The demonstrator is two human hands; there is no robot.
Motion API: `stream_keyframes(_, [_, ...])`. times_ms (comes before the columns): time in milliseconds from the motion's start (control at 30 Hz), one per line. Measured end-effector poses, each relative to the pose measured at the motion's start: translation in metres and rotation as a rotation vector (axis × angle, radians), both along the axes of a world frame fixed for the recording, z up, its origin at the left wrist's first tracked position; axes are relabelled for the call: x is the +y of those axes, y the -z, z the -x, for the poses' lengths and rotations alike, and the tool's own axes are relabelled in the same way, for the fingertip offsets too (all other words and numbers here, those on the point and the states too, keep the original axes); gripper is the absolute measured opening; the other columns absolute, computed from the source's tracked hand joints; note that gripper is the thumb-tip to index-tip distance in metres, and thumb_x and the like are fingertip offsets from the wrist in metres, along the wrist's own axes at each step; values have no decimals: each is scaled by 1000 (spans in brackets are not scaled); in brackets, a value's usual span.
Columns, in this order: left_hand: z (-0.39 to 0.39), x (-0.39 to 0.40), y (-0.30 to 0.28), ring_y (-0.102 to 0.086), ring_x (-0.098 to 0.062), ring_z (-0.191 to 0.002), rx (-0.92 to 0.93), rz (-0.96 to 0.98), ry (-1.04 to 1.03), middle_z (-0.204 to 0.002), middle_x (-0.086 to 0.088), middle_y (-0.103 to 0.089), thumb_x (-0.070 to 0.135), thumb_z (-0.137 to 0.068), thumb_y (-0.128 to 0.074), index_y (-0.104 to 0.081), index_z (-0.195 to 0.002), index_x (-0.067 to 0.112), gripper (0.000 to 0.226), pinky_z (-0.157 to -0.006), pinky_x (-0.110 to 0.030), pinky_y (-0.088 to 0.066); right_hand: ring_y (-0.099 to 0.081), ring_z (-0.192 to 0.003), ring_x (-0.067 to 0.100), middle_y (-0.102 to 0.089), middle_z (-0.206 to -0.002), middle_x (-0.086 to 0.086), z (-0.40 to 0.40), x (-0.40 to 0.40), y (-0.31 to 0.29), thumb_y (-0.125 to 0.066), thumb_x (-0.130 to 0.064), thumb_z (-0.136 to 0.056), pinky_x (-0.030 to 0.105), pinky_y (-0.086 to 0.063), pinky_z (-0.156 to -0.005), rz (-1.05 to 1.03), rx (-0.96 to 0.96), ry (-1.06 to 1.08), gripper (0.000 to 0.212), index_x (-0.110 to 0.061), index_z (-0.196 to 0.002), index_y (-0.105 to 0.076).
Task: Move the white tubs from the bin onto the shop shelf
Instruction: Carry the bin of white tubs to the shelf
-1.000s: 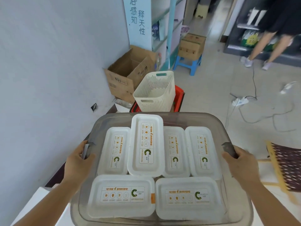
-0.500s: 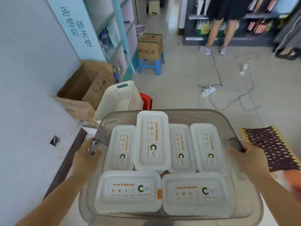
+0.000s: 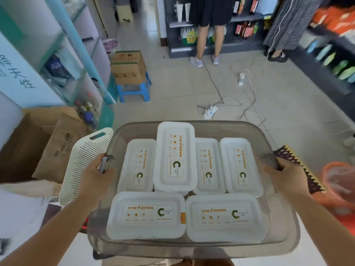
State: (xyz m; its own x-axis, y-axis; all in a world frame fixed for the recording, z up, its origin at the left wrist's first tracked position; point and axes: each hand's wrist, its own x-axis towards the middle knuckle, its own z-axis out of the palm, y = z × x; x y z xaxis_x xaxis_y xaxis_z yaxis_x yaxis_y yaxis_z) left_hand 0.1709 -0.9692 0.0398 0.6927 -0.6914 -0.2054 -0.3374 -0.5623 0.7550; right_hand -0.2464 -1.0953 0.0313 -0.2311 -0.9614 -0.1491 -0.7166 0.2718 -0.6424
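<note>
I carry a clear grey plastic bin (image 3: 207, 126) in front of me. My left hand (image 3: 94, 175) grips its left handle and my right hand (image 3: 284, 175) grips its right handle. Several white tubs with printed labels fill the bin; one tub (image 3: 175, 156) lies on top of the others in the back row, and two more (image 3: 146, 215) (image 3: 224, 216) lie crosswise at the front. Dark shop shelves (image 3: 324, 60) with bottles and packets run along the right and the far wall.
A white slotted basket (image 3: 84, 162) and open cardboard boxes (image 3: 34, 146) stand at my left. A box on a blue stool (image 3: 132, 81) is ahead, with power strips and cables (image 3: 226, 100) on the tiled floor. Two people stand at the far shelves (image 3: 207, 25). An orange basket (image 3: 340, 181) is at right.
The view has swung right, away from the white wall toward the shop floor and shelves. Both hands keep their grip on the bin handles; the tubs have not shifted.
</note>
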Motion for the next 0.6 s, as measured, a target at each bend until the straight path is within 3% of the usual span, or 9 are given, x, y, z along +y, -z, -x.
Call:
stream_keyframes(167, [-3,-80,6,-54,-30,-67,-32,-57,-7,-99,-22,-63,13,-85,-61,-57,-125,19,40,-50,-28,-45,-44,-49,24,-51,-56,15,4,-77,10,-62,-14,-80,27,-37,-48,-29,-4,24,23,6,-72,-55])
stream_keyframes(433, [21,-200,0,-57,-18,-68,12,-56,-131,-98,-6,-63,15,-88,-63,-52,-134,18,47,-53,-23,-45,-41,-50,24,-49,-58,16,5,-222,1,-60,-13,-83,25,-31,-47,-60,-7,-43,19,6,-78,-58])
stream_keyframes(533, [21,-238,-4,-61,-26,-80,20,-50,-160,-107,-8,-65,15,-86,-66,-53,-132,21,48,-69,-34,-53,-47,-52,27,-57,-66,24,1,-271,-6,-61,-14,-82,27,-36,-49,-43,-11,-49,17,3,-84,-63])
stream_keyframes(600, [20,-264,-7,-59,-26,-91,28,-49,-183,-112,-4,-62,13,-85,-66,-53,-133,20,50,-82,-39,-52,-46,-47,26,-51,-60,18,-4,-301,-11,-60,-13,-83,26,-36,-47,-46,-19,-67,16,3,-79,-61])
